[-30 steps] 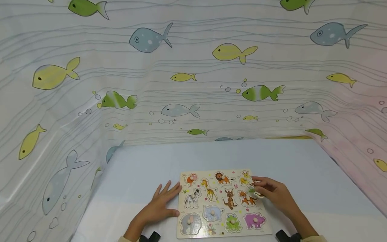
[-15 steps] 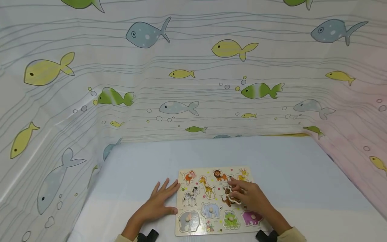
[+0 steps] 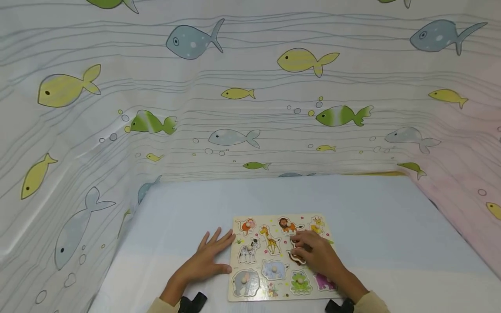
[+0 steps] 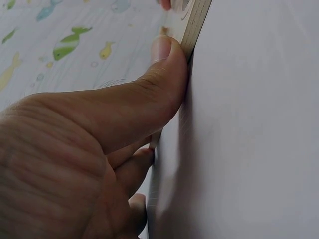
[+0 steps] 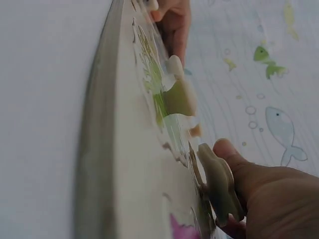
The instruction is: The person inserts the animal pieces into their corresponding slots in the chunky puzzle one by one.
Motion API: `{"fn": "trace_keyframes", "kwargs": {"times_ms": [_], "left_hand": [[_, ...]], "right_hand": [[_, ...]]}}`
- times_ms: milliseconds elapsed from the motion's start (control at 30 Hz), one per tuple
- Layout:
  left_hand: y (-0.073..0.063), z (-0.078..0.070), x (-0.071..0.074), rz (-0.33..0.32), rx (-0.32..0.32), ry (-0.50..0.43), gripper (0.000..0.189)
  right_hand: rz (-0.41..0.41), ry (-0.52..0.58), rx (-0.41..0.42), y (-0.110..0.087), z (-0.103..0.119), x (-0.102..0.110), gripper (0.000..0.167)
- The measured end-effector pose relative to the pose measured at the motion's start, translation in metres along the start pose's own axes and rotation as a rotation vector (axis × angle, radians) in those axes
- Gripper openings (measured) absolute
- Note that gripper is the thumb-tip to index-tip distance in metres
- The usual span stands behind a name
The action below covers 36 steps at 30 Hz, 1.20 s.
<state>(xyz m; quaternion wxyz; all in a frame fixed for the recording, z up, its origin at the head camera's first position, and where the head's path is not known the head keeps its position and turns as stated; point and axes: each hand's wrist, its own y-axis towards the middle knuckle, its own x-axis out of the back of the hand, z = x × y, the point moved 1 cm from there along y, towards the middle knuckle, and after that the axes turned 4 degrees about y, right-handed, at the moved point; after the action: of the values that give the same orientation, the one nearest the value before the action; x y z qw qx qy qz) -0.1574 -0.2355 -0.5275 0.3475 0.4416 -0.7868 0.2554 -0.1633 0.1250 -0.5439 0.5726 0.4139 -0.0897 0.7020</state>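
A wooden animal puzzle board (image 3: 256, 292) lies flat on the table. My left hand (image 3: 205, 263), fingers spread, touches its left edge; in the left wrist view the thumb (image 4: 167, 59) presses against the board's side. Over the kangaroo picture, right of the board's middle, my right hand (image 3: 322, 256) pinches a wooden puzzle piece (image 5: 219, 181). The right wrist view shows this piece edge-on, close over the board and slightly tilted; its printed face is hidden. Around it are the lion (image 3: 288, 225), the frog (image 3: 300, 282) and the purple hippo (image 3: 324, 282), partly covered by my right hand.
Elsewhere on the board are a zebra (image 3: 248, 251), a giraffe (image 3: 270, 239), a monkey (image 3: 247, 226) and a grey elephant (image 3: 245, 282). A white cover lies over the table (image 3: 195, 204). Fish-patterned sheeting (image 3: 250, 117) surrounds it at the back and sides.
My right hand has moved left with the puzzle piece, from the board's right edge to over the kangaroo picture. My left hand stays at the left edge.
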Motion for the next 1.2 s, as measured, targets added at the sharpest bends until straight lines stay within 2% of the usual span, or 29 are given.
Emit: {"fn": "trace_keyframes", "kwargs": {"times_ms": [133, 367, 500, 700, 933, 1067, 1200], "left_hand": [[-0.003, 0.001, 0.0, 0.017, 0.014, 0.008, 0.096], [0.0, 0.002, 0.006, 0.001, -0.026, 0.045, 0.095], [0.0, 0.001, 0.003, 0.033, -0.017, 0.034, 0.097], [-0.004, -0.001, 0.0, 0.027, -0.016, 0.021, 0.097], [-0.008, 0.001, -0.003, 0.029, -0.006, 0.018, 0.097], [-0.009, 0.004, -0.004, 0.03, -0.016, 0.004, 0.097], [-0.006, 0.006, -0.005, 0.038, -0.026, -0.029, 0.092]], "right_hand": [[0.018, -0.016, 0.036, 0.001, 0.004, -0.002, 0.036], [0.084, -0.053, 0.069, 0.0, 0.008, 0.006, 0.026], [0.13, -0.029, 0.076, -0.006, 0.006, 0.011, 0.029], [0.114, 0.005, 0.089, -0.013, 0.004, 0.009, 0.03], [0.115, -0.022, 0.121, -0.015, 0.002, 0.005, 0.035], [0.133, -0.021, 0.097, -0.016, 0.002, 0.003, 0.036], [0.132, 0.027, -0.006, -0.018, 0.002, 0.004, 0.035]]}}
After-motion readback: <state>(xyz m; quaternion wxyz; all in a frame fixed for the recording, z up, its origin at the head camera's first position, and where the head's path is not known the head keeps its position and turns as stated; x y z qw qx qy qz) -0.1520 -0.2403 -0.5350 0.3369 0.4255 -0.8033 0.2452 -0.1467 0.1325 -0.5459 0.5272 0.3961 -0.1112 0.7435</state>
